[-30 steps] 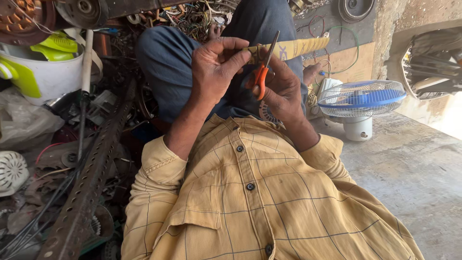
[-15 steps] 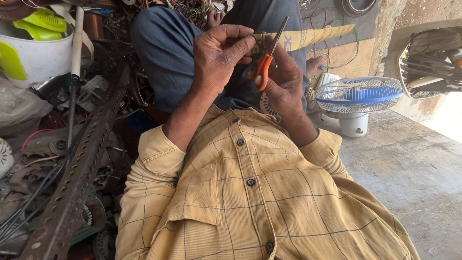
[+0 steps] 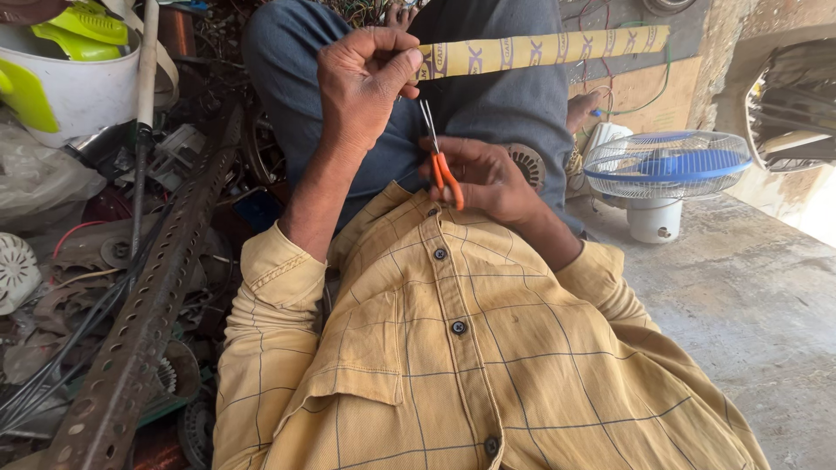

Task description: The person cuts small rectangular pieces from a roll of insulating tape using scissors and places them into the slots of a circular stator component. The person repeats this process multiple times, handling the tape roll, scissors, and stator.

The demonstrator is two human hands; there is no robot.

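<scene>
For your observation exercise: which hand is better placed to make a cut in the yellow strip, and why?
Probably the right hand: it already holds the orange-handled scissors, blades pointing up just below the yellow strip. The left hand is occupied, its grip pinching the strip's end and holding it out.

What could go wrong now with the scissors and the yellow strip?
1. The orange-handled scissors in the right hand point up toward the left hand; a slip might nick it.
2. The yellow strip is pinched only at one end, so it may sag or twist and cut crookedly.
</scene>
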